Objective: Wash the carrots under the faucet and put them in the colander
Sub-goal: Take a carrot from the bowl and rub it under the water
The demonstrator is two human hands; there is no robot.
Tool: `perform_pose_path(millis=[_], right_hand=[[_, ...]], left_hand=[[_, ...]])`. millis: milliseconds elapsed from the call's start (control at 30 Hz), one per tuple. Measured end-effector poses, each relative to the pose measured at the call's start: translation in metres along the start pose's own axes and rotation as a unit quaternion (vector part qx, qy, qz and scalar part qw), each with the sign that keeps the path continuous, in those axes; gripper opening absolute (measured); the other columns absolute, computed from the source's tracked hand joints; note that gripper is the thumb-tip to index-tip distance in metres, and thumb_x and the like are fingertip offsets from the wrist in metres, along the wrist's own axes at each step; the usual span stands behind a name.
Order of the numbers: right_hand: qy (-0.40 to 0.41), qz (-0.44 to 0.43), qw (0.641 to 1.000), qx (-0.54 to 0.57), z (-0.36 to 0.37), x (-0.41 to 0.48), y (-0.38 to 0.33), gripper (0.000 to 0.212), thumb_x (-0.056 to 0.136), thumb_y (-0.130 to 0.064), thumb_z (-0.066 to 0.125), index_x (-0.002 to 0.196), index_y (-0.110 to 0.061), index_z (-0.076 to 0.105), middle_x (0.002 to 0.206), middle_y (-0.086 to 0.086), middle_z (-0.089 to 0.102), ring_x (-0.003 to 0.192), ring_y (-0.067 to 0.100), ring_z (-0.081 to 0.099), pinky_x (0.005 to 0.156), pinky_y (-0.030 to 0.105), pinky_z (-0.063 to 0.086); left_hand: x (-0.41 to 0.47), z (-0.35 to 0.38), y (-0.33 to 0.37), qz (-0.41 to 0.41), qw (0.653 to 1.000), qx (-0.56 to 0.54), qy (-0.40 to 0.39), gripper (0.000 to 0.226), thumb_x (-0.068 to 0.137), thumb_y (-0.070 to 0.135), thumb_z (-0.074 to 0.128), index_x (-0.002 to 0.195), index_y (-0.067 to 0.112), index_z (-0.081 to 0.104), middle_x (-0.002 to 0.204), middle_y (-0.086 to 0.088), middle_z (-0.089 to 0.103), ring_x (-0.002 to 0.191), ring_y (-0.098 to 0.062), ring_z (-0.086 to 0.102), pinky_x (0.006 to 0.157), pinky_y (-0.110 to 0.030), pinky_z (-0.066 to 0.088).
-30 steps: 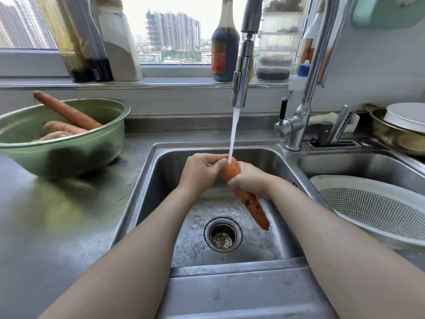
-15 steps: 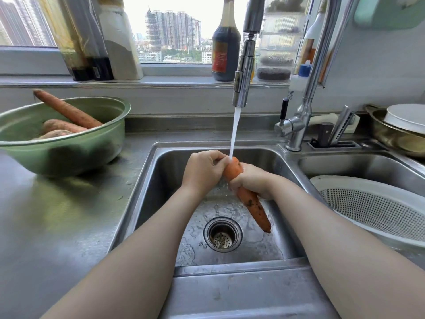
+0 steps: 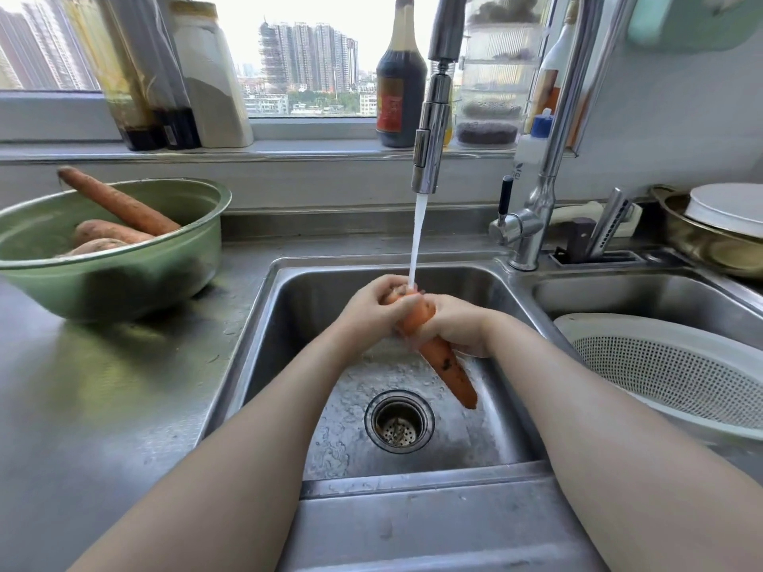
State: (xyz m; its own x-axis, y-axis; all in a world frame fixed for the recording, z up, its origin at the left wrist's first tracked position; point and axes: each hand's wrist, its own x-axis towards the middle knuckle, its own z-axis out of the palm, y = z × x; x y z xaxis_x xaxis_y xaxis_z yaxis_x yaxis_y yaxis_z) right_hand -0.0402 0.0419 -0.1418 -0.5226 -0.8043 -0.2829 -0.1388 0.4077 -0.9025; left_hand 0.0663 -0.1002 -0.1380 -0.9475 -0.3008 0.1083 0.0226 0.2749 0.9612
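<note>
Carrot (image 3: 448,365) nearer drain (image 3: 399,421), wet steel sink (image 3: 256,324)

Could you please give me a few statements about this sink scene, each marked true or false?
1. The left hand and the right hand both grip one carrot. True.
2. The faucet is turned off. False: a water stream falls onto the carrot's thick end.
3. The green bowl, left of the sink, holds other carrots. True.
4. A washed carrot lies in the colander. False: no carrot shows in it.
5. The held carrot's tip points up at the window. False: it points down, ending near the drain.
</note>
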Motion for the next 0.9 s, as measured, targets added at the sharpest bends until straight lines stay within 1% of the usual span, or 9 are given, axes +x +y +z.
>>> perform_pose_path(millis=[100, 167, 267, 333, 400, 467, 567, 700, 900], right_hand=[[0.018, -0.018, 1.000, 0.012, 0.001, -0.002, -0.003, 0.035, 0.079, -0.027, 0.086, 0.111, -0.019, 0.074, 0.093, 0.007, 0.077, 0.083, 0.024, 0.070, 0.077, 0.043, 0.059], [0.017, -0.017, 1.000, -0.008, 0.001, -0.003, -0.008, 0.022, 0.088, -0.029, 0.081, 0.108, -0.025, 0.071, 0.085, 0.003, 0.075, 0.073, 0.020, 0.069, 0.066, 0.036, 0.057], [0.007, 0.009, 0.997, -0.080, 0.003, -0.005, -0.012, 0.019, 0.089, -0.024, 0.076, 0.107, -0.020, 0.068, 0.083, 0.006, 0.072, 0.067, 0.019, 0.067, 0.064, 0.035, 0.055], [0.004, 0.040, 0.995, -0.096, 0.002, -0.008, -0.012, 0.022, 0.086, -0.021, 0.074, 0.105, -0.014, 0.069, 0.080, 0.007, 0.070, 0.064, 0.019, 0.064, 0.062, 0.034, 0.053], [0.003, 0.060, 0.993, -0.099, 0.000, -0.010, -0.014, 0.030, 0.078, -0.023, 0.075, 0.104, -0.009, 0.068, 0.076, 0.009, 0.067, 0.060, 0.020, 0.061, 0.060, 0.034, 0.051], [0.008, 0.058, 0.991, -0.120, 0.000, -0.009, -0.016, 0.029, 0.076, -0.018, 0.073, 0.102, -0.006, 0.067, 0.068, 0.008, 0.065, 0.055, 0.021, 0.060, 0.057, 0.033, 0.050], [0.036, 0.038, 0.984, -0.171, 0.005, -0.008, -0.020, 0.018, 0.080, -0.006, 0.068, 0.098, -0.002, 0.065, 0.062, 0.006, 0.062, 0.051, 0.020, 0.058, 0.053, 0.032, 0.049], [0.100, -0.008, 0.960, -0.262, 0.011, -0.004, -0.021, 0.014, 0.073, -0.010, 0.075, 0.077, -0.012, 0.062, 0.070, 0.004, 0.063, 0.058, 0.019, 0.059, 0.056, 0.030, 0.047], [0.124, -0.013, 0.941, -0.316, 0.008, -0.002, -0.017, 0.018, 0.070, -0.018, 0.078, 0.076, -0.024, 0.062, 0.075, -0.003, 0.068, 0.068, 0.019, 0.065, 0.059, 0.028, 0.047]], left_hand=[[0.005, 0.002, 0.001, -0.058, 0.994, -0.039, 0.086, 0.017, 0.103, 0.033, 0.061, 0.111, 0.019, 0.068, 0.112, -0.010, 0.068, 0.100, -0.028, 0.071, 0.079, -0.050, 0.065], [0.008, 0.000, 0.002, -0.076, 0.989, -0.046, 0.115, 0.022, 0.106, 0.032, 0.052, 0.102, 0.021, 0.070, 0.108, -0.010, 0.067, 0.100, -0.033, 0.069, 0.081, -0.055, 0.063], [0.008, -0.002, 0.000, -0.057, 0.995, 0.002, 0.078, 0.039, 0.110, 0.029, 0.041, 0.094, 0.025, 0.076, 0.101, -0.007, 0.072, 0.096, -0.028, 0.068, 0.080, -0.043, 0.061], [0.005, -0.004, 0.000, -0.013, 0.996, 0.081, 0.035, 0.038, 0.112, 0.032, 0.038, 0.102, 0.029, 0.074, 0.102, 0.000, 0.073, 0.093, -0.019, 0.068, 0.079, -0.036, 0.058], [0.001, -0.003, 0.006, 0.025, 0.983, 0.179, 0.009, 0.037, 0.112, 0.037, 0.035, 0.099, 0.033, 0.070, 0.100, 0.004, 0.073, 0.088, -0.014, 0.067, 0.079, -0.034, 0.055], [0.002, 0.001, 0.017, 0.041, 0.959, 0.280, 0.017, 0.041, 0.112, 0.031, 0.031, 0.094, 0.021, 0.066, 0.104, -0.007, 0.072, 0.092, -0.023, 0.064, 0.082, -0.039, 0.050], [0.007, 0.004, 0.028, 0.023, 0.935, 0.354, 0.022, 0.039, 0.110, 0.014, 0.028, 0.103, -0.002, 0.064, 0.116, -0.024, 0.067, 0.107, -0.040, 0.059, 0.092, -0.047, 0.046], [0.015, -0.003, 0.024, -0.039, 0.947, 0.315, 0.047, 0.043, 0.109, 0.020, 0.030, 0.109, -0.001, 0.068, 0.114, -0.023, 0.066, 0.102, -0.037, 0.061, 0.084, -0.039, 0.048], [0.019, -0.002, 0.014, -0.114, 0.973, 0.196, 0.052, 0.045, 0.109, 0.040, 0.037, 0.099, 0.011, 0.070, 0.083, -0.012, 0.066, 0.063, -0.024, 0.058, 0.057, -0.029, 0.045]])
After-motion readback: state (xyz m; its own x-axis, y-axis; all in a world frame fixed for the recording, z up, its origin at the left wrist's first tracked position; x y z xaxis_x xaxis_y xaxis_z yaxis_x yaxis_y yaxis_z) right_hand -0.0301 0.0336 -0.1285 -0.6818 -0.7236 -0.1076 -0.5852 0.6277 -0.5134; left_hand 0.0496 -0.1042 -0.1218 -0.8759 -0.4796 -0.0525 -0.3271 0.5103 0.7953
